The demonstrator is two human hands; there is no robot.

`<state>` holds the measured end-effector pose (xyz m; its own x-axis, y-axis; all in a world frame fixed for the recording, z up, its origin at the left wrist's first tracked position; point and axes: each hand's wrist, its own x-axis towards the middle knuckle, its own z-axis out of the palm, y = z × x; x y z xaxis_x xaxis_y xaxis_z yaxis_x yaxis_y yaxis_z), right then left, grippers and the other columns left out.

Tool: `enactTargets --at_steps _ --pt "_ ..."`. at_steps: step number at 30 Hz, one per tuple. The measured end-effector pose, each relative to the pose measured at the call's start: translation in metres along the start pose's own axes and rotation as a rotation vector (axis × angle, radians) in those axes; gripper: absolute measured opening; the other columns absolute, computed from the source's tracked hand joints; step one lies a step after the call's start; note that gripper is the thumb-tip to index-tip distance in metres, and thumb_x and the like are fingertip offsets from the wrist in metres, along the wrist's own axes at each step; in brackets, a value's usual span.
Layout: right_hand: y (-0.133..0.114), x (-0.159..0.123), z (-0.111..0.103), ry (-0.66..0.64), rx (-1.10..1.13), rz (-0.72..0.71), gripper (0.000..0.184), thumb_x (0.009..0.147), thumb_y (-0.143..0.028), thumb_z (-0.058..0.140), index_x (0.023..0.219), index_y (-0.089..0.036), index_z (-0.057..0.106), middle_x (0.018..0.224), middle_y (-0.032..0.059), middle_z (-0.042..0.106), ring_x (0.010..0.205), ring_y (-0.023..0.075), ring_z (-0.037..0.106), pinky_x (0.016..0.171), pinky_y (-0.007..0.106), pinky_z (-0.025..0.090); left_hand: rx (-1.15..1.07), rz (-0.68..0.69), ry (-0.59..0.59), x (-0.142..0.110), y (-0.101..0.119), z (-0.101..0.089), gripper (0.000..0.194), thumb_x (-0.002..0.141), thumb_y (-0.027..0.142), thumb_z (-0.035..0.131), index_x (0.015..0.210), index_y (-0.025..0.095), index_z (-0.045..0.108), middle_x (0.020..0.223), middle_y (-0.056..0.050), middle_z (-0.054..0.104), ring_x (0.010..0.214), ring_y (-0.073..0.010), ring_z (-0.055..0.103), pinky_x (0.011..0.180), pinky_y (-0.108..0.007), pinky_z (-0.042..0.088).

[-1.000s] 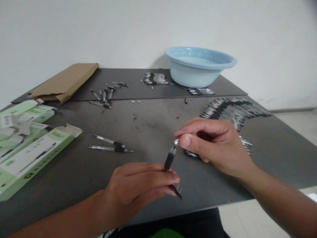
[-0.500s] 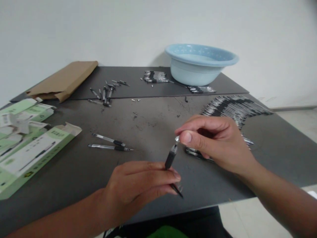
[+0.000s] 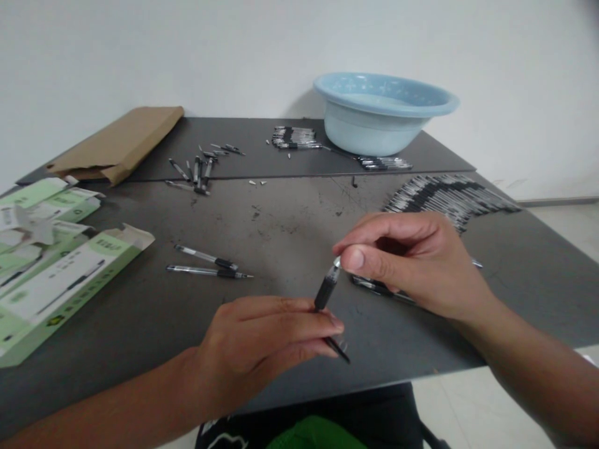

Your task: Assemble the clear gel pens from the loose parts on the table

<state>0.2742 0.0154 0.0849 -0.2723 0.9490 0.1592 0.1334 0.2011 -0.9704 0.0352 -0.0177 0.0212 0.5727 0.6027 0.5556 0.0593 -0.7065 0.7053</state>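
Note:
My left hand is closed around the barrel of a black pen, which tilts up and to the right above the table's near edge. My right hand pinches the pen's small silver tip between thumb and forefinger. Two finished pens lie side by side on the dark table to the left of my hands. A few more pens lie under my right hand, mostly hidden.
Green pen boxes lie open at the left edge. A brown cardboard sleeve sits at the back left, loose pen parts behind the centre. A light blue basin stands at the back right, with rows of pens beside it.
Both hands stay on the pen, with the right thumb and forefinger still on the tip. The view has tipped slightly, so everything sits a little higher in the picture.

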Motion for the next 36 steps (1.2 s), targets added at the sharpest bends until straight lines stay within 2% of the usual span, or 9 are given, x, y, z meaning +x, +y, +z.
enactTargets --at_steps 13,15,17,20,24,26,28,31,36 --pt "0.011 0.001 0.009 -0.081 0.075 0.050 0.027 0.072 -0.042 0.098 0.082 -0.022 0.082 0.065 -0.0020 0.070 0.051 0.0088 0.048 0.044 0.023 0.034 0.015 0.022 0.032 0.005 0.002 0.003 0.024 0.106 0.024 0.068 0.129 0.027 0.073 0.110 -0.003 0.086 0.088 -0.0161 0.085 0.088 -0.022 0.068" --pt "0.014 0.001 0.008 -0.108 0.095 -0.024 0.037 0.073 -0.050 0.096 0.096 -0.024 0.084 0.081 0.0013 0.078 0.066 0.0135 0.063 0.056 0.024 0.048 0.043 0.002 0.035 0.007 0.004 0.001 0.023 0.107 0.025 0.066 0.129 0.029 0.074 0.106 -0.002 0.087 0.087 -0.0169 0.085 0.089 -0.024 0.069" --pt "0.014 0.001 0.008 -0.176 0.113 -0.097 0.044 0.084 -0.058 0.085 0.117 -0.028 0.084 0.114 0.0061 0.082 0.102 0.0220 0.074 0.082 0.032 0.059 0.067 -0.022 0.052 0.009 0.006 -0.002 0.023 0.107 0.028 0.066 0.128 0.031 0.073 0.104 -0.001 0.087 0.082 -0.0180 0.085 0.087 -0.027 0.070" --pt "0.011 0.000 0.013 -0.237 0.205 -0.072 0.030 0.099 -0.049 0.073 0.122 -0.033 0.083 0.138 0.0039 0.076 0.131 0.0249 0.069 0.109 0.041 0.055 0.092 -0.040 0.049 0.010 0.008 -0.006 0.020 0.107 0.030 0.065 0.126 0.032 0.074 0.102 -0.001 0.087 0.076 -0.0183 0.085 0.080 -0.026 0.071" --pt "0.017 -0.001 0.024 -0.146 0.314 -0.005 0.008 0.091 -0.032 0.084 0.099 -0.032 0.086 0.109 0.0011 0.085 0.108 0.0203 0.078 0.100 0.037 0.061 0.099 -0.010 0.054 0.008 0.007 -0.003 0.017 0.109 0.031 0.063 0.122 0.028 0.074 0.104 -0.001 0.087 0.079 -0.0166 0.085 0.083 -0.022 0.069" --pt "0.024 0.000 0.026 -0.101 0.332 -0.021 0.016 0.079 -0.031 0.095 0.092 -0.030 0.085 0.098 0.0005 0.084 0.102 0.0204 0.077 0.096 0.035 0.061 0.078 0.002 0.078 0.007 0.006 0.001 0.017 0.109 0.029 0.063 0.121 0.026 0.075 0.104 -0.001 0.087 0.081 -0.0156 0.085 0.088 -0.022 0.067" --pt "0.029 0.000 0.025 -0.133 0.350 -0.021 0.029 0.079 -0.044 0.093 0.102 -0.030 0.084 0.107 0.0032 0.083 0.108 0.0231 0.076 0.098 0.037 0.060 0.048 -0.001 0.099 0.006 0.006 0.002 0.016 0.108 0.028 0.065 0.121 0.026 0.075 0.106 -0.001 0.087 0.081 -0.0152 0.085 0.089 -0.022 0.067" --pt "0.028 -0.001 0.024 -0.222 0.377 0.026 0.044 0.098 -0.064 0.066 0.123 -0.031 0.082 0.132 0.0068 0.079 0.128 0.0288 0.070 0.105 0.044 0.059 0.043 -0.041 0.079 0.008 0.007 -0.001 0.018 0.106 0.029 0.068 0.122 0.030 0.075 0.108 -0.001 0.087 0.079 -0.0171 0.085 0.082 -0.024 0.070" --pt "0.027 0.000 0.029 -0.176 0.420 0.038 0.009 0.093 -0.035 0.083 0.100 -0.034 0.087 0.110 0.0009 0.085 0.118 0.0215 0.075 0.110 0.040 0.055 0.085 -0.009 0.037 0.009 0.010 -0.007 0.016 0.108 0.030 0.065 0.122 0.028 0.073 0.105 -0.002 0.087 0.082 -0.0173 0.085 0.083 -0.023 0.069"
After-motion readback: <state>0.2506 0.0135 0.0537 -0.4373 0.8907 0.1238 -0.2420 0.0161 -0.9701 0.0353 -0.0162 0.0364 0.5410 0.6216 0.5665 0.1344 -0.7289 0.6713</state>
